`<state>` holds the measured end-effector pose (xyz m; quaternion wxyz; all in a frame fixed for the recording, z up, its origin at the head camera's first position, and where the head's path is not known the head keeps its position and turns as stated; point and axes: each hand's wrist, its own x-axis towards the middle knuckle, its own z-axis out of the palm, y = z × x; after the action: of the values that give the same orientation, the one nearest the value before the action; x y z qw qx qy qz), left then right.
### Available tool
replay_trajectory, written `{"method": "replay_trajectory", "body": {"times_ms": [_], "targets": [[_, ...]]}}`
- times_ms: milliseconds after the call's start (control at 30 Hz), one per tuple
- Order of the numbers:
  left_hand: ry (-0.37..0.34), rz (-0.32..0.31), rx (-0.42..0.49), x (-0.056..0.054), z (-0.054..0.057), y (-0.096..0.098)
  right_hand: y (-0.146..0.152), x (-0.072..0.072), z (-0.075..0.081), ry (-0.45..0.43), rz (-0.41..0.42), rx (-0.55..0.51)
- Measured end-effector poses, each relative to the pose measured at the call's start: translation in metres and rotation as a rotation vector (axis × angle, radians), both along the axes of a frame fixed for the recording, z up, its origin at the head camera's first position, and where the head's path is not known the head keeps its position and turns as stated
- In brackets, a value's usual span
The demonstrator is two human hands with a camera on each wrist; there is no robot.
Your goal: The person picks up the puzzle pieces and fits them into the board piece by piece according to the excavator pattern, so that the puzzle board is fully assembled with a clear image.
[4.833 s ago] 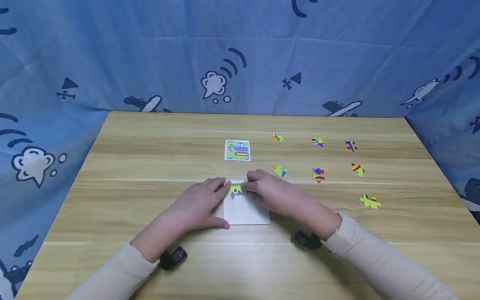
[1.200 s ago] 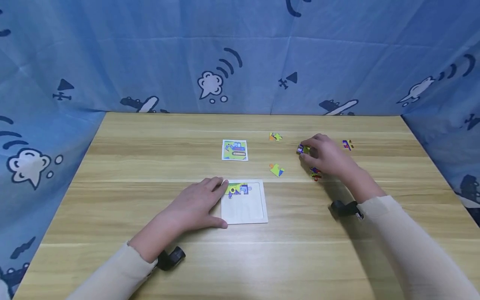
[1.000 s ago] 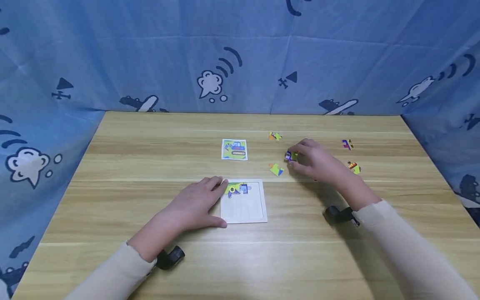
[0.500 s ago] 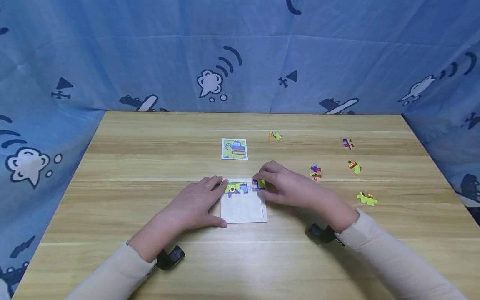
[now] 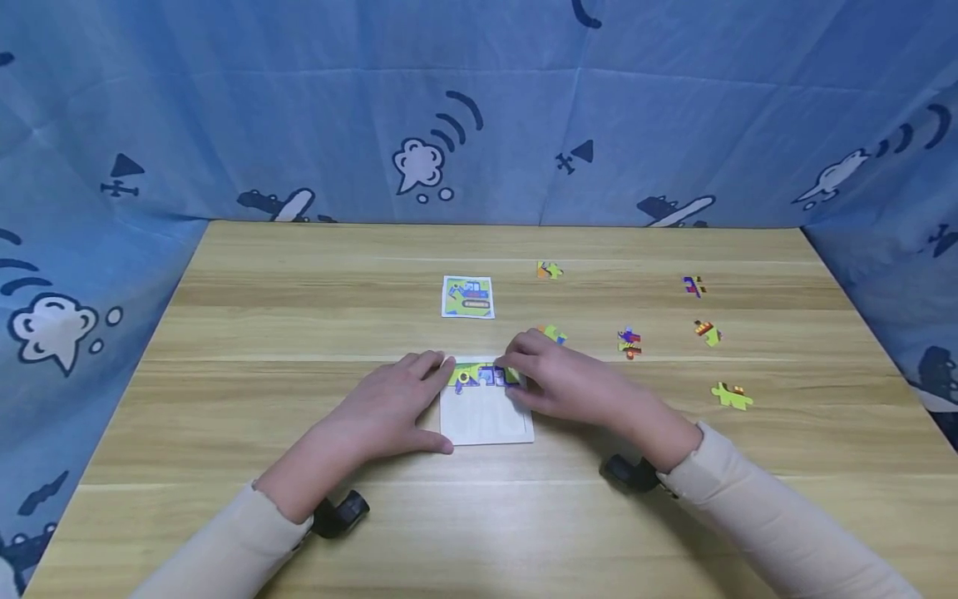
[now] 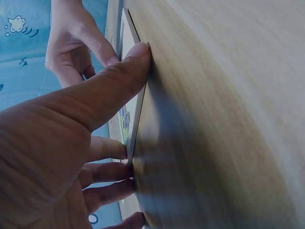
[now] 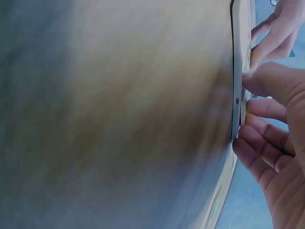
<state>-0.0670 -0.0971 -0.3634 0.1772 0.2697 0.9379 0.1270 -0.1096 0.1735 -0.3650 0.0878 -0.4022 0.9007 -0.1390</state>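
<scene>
A white puzzle board (image 5: 485, 423) lies flat at the table's middle, with joined puzzle pieces (image 5: 470, 376) along its far edge at the left. My left hand (image 5: 389, 408) rests along the board's left side, fingers near the far corner and thumb (image 6: 136, 52) at the near one, spread and fairly straight. At the far right corner, my right hand (image 5: 557, 374) pinches a green and purple puzzle piece (image 5: 512, 376) that lies up against the joined row. In the right wrist view, its fingertips (image 7: 245, 150) are right at the board's edge; the piece is mostly hidden there.
Behind the board lies a square picture card (image 5: 467, 298) showing an excavator. Loose puzzle pieces are scattered to the right: an orange-green one (image 5: 550, 270), a purple-red one (image 5: 629, 342), a plain green one (image 5: 732, 397) and several others. A blue patterned cloth (image 5: 479, 108) hangs behind the table.
My right hand has picked up the green and purple puzzle piece from the back right, brought it to the board's far right corner and slid it left against the row. My left hand stays put.
</scene>
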Motion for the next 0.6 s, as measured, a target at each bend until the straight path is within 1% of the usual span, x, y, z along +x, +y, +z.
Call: {"method": "replay_trajectory", "body": {"times_ms": [200, 467, 600], "targets": [[0.018, -0.009, -0.004, 0.0, 0.0, 0.0, -0.003, 0.001, 0.001, -0.003, -0.016, 0.015], [0.002, -0.003, -0.005, 0.0, 0.001, 0.001, -0.008, 0.003, 0.002, -0.028, -0.051, 0.05], [-0.003, 0.002, -0.003, 0.001, 0.002, 0.002, -0.012, 0.003, 0.006, -0.039, -0.06, 0.067]]}}
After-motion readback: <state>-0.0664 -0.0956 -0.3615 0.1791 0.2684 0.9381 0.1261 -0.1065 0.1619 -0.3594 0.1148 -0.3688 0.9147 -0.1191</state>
